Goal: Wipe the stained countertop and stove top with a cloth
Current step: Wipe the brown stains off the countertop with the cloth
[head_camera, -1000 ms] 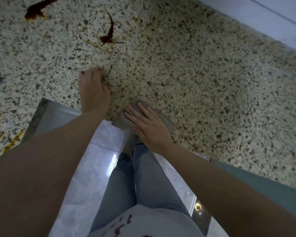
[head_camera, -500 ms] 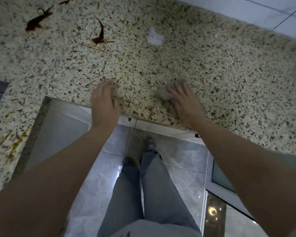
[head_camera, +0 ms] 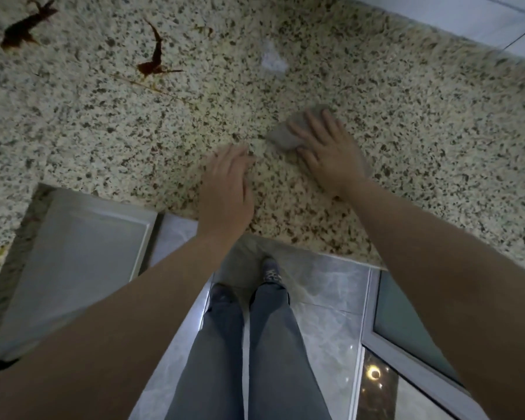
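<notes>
speckled countertop (head_camera: 406, 122) — grey cloth (head_camera: 285, 135), brown stains (head_camera: 153, 60), white smear (head_camera: 272, 60)

Glossy grey marble-look floor tiles (head_camera: 325, 301) mirror a ceiling light at 5 o'clock; a frosted-glass cabinet door (head_camera: 406, 322) stands at 4, pale wall tiles (head_camera: 455, 13) at 1

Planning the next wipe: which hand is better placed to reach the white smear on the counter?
Right. The right hand already presses the grey cloth, and the white smear lies just beyond it. The left hand holds nothing.
</notes>
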Demonstrator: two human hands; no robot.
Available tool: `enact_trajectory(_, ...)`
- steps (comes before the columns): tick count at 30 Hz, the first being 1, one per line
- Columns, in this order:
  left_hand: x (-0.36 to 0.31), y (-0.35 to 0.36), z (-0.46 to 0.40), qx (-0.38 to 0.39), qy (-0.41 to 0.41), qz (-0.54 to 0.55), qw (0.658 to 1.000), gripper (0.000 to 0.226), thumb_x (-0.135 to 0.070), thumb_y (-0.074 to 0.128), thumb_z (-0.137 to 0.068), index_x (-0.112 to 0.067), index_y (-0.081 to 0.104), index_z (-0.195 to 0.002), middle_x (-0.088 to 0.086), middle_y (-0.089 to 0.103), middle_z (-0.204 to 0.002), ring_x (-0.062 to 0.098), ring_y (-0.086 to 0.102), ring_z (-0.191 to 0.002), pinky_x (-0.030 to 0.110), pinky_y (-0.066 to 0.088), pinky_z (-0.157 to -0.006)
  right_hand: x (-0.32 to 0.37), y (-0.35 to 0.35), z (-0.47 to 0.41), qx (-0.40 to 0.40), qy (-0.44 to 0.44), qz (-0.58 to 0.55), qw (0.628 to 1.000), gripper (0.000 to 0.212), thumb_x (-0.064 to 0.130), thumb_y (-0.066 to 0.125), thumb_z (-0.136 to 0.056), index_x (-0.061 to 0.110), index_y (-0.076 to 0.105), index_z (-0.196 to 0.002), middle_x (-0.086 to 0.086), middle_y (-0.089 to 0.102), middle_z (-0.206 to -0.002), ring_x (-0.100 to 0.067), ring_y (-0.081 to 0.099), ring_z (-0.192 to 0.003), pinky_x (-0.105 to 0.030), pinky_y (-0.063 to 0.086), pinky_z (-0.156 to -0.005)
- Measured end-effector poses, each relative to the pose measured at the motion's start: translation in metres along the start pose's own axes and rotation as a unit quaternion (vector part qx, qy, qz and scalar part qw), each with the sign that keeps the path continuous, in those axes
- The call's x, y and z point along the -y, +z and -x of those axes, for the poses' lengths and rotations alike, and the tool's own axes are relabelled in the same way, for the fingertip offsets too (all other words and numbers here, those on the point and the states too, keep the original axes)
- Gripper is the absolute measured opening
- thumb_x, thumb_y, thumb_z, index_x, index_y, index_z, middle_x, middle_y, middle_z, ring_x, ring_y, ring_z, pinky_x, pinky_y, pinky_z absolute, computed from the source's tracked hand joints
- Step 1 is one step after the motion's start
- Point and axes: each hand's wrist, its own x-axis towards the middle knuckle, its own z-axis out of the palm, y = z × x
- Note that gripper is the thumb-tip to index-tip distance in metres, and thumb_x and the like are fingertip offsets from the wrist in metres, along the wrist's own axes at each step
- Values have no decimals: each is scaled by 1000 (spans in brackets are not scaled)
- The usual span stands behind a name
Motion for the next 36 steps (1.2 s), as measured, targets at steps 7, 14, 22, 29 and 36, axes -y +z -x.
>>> enact_trajectory(7,-16,10,-28,-48,-50,28,997,37,-1,40,-99,-12,58,-130,4,51,-149,24,33,-148,47,20,-125,48,12,26,-33,-26,-8,999,57,47,17,-111,24,27,-162,-13,19,-170,-41,6,-157,-58,10,-127)
enact_trajectory(14,-24,10,-64,-57,-74,25,995,43,-1,40,-98,-10,56,-136,6,48,-150,25,33,-148,49,20,-125,-10,-4,-18,37,-183,-10,982,55,50,11,-110,35,24,-162,0,16,-171,-29,4,-159,-47,6,-129)
enact_trajectory(22,-29,28,-85,-83,-115,29,990,39,2,47,-99,-9,58,-135,5,49,-150,22,32,-149,51,24,-123,-77,-42,-173,18,-87,-18,996,59,49,8,-108,33,23,-163,1,16,-172,-33,10,-158,-49,12,-128)
enact_trajectory(29,-37,37,-82,-126,-149,45,980,47,5,49,-96,-13,56,-138,0,51,-149,18,34,-148,48,26,-123,-61,-50,-181,-6,-36,-87,996,51,38,23,-113,26,26,-163,4,17,-171,-31,11,-158,-46,11,-128)
enact_trajectory(36,-45,16,-50,-183,-204,41,961,50,6,43,-91,-12,57,-135,0,57,-141,8,45,-131,33,34,-117,33,-24,-73,9,-152,-156,976,47,39,31,-112,28,39,-157,8,33,-165,-22,10,-157,-27,-16,-124)
